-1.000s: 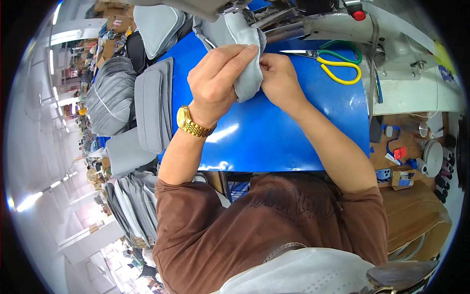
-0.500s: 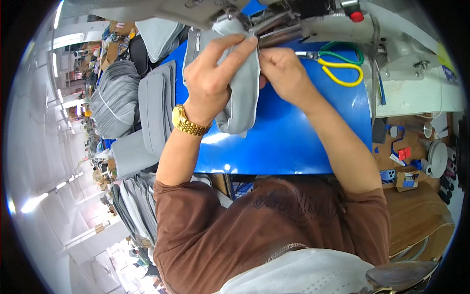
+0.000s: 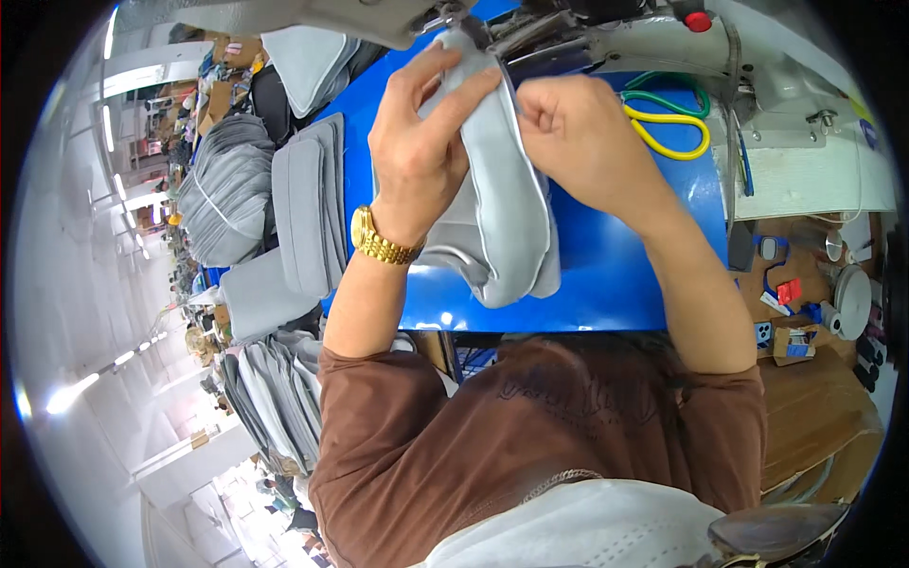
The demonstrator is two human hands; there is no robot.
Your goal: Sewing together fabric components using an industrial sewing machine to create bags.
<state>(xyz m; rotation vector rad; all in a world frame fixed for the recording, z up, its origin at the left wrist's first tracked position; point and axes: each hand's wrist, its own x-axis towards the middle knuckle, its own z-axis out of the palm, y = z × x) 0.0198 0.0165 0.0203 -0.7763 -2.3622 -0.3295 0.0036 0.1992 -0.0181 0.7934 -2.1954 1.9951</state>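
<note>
My left hand (image 3: 426, 142) grips the long grey padded fabric piece (image 3: 502, 227), with thumb and fingers near its upper end, just below the metal fittings of the machine (image 3: 502, 43). The piece hangs down over the blue work surface (image 3: 615, 275) toward its front part. My right hand (image 3: 573, 133) is curled at the fabric's right edge, slightly blurred; I cannot make out what its fingertips hold. Scissors (image 3: 677, 142) with yellow and green handles lie behind my right hand, partly hidden by it.
Stacked grey panels (image 3: 303, 208) and a tied grey bundle (image 3: 222, 189) sit at the left, with more pieces (image 3: 270, 398) lower down. The machine's body and red button (image 3: 697, 21) are at the top right. A wooden shelf (image 3: 805, 398) with small items stands at the right.
The fabric has been drawn down from the machine and hangs much longer toward me. My left hand's fingers have shifted up along it; my right hand has moved rightward with its fingers curled.
</note>
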